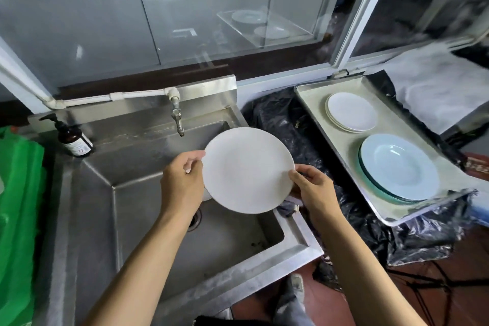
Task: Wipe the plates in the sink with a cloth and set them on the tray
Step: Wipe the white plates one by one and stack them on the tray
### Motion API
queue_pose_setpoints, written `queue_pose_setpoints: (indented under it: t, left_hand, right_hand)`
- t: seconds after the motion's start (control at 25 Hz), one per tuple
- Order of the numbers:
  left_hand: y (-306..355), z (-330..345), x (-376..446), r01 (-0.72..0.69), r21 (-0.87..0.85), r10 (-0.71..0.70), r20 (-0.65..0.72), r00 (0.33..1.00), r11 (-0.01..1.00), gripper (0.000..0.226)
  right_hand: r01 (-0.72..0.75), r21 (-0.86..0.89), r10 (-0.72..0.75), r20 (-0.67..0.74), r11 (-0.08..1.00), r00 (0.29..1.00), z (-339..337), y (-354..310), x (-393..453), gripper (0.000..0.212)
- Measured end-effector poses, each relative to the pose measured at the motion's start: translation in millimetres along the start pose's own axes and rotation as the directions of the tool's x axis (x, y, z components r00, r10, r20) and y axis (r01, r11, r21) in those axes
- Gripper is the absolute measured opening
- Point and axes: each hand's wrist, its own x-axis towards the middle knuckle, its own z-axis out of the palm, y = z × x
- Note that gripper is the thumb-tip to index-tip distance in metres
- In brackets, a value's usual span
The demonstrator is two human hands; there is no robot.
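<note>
I hold the white plate [248,170] above the sink [148,209], my left hand [182,182] and right hand [313,189] each pinching its rim. Wiping appears finished; next, I judge, it goes right onto the tray [341,140], beside the stacked white plates [352,112].

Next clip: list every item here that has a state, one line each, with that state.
white plate: held tilted above the sink, gripped at both edges
left hand: grips the plate's left rim
right hand: grips the plate's right rim
tap: no water running
sink: no standing water seen
tray: holds two stacks
small white plates: stacked on the tray's far end
blue deep plates: stacked on the tray's near end
pump bottle: upright on sink ledge
</note>
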Motion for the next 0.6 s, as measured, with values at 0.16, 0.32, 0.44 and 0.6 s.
queue_pose_setpoints:
  t: [0.16, 0.32, 0.44, 0.6]
  left_hand:
    - [19, 61, -5, 0.007, -0.014, -0.006, 0.057, 0.998, 1.0, 0.025]
    - [30, 124, -4, 0.029, -0.014, -0.027, 0.106, 0.994, 0.999, 0.024]
    - [39, 175, -5, 0.043, -0.022, -0.04, 0.112, 0.993, 0.999, 0.025]
    - [47, 239, -1, 0.053, -0.04, -0.046, 0.148, 0.988, 0.998, 0.031]
  right_hand:
    - [0.014, 0.024, -0.012, -0.061, 1.0, 0.998, -52, -3, 34, 0.011]
    - [0.035, 0.03, -0.032, -0.094, 0.999, 0.995, -105, -8, 69, 0.016]
    - [0.02, 0.037, -0.015, -0.141, 0.999, 0.99, -143, -7, 104, 0.013]
    - [-0.018, 0.065, 0.03, -0.195, 0.998, 0.98, -189, -9, 146, 0.02]
